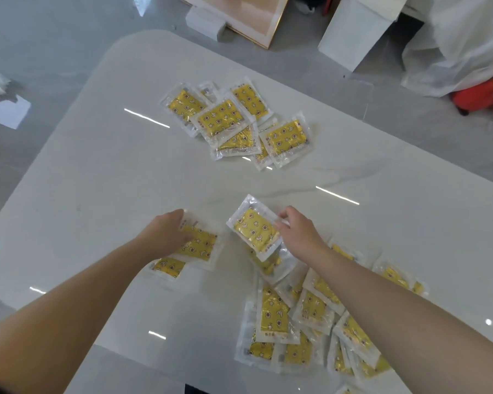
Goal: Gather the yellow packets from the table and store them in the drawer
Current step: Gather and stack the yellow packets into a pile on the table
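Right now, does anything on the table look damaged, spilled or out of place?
Nothing looks torn or spilled. It is only untidy: the far heap and the near heap of yellow packets overlap at all angles, and the right hand pinches one packet.

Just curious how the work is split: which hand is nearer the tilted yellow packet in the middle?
Right. The right hand pinches the tilted packet at its right edge; the left hand lies apart to its left, on another packet.
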### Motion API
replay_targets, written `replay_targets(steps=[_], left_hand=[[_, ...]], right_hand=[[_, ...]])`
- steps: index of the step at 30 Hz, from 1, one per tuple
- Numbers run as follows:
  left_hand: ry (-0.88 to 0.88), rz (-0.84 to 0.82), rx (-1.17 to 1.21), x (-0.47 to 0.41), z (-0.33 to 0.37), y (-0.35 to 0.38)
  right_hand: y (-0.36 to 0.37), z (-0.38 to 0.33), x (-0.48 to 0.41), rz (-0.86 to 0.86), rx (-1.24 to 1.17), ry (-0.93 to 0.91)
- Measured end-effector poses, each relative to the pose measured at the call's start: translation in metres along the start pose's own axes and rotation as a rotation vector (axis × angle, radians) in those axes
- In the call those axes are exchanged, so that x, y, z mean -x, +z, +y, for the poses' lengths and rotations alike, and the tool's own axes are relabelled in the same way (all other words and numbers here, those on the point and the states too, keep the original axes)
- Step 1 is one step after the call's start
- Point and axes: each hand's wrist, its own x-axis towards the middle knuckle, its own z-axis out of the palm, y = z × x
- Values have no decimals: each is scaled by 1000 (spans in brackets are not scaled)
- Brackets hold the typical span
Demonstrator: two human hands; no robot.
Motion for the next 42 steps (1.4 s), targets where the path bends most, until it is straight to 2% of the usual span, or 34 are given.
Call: replay_targets(steps=[8, 11, 16, 20, 23, 26, 28, 31, 33, 37, 42], left_hand=[[-159, 168, 214, 19, 11, 48], [-236, 221, 394, 25, 21, 69], [-299, 260, 775, 26, 33, 76], [-202, 297, 1014, 15, 65, 38], [-110, 337, 1070, -12, 104, -3], [-49, 383, 1090, -39, 143, -31], [-96, 304, 1118, -54, 158, -36], [-225, 56, 965, -49, 158, -17], [-243, 28, 809, -40, 148, 5], [-132, 35, 512, -17, 124, 49], [129, 45, 121, 16, 111, 92]], right_hand=[[-4, 37, -5, -43, -38, 140], [-4, 41, -4, -100, -88, 172], [-3, 39, -8, -41, -128, 151], [-30, 17, -20, 105, -420, 162], [-58, -7, -47, 202, -714, 190], [-78, -19, -70, 290, -894, 210], [-87, -15, -76, 294, -941, 272], [-83, 2, -65, 136, -802, 420], [-71, 19, -55, 78, -595, 431], [-60, 43, -30, 16, -123, 150], [-63, 59, 4, -184, 208, -163]])
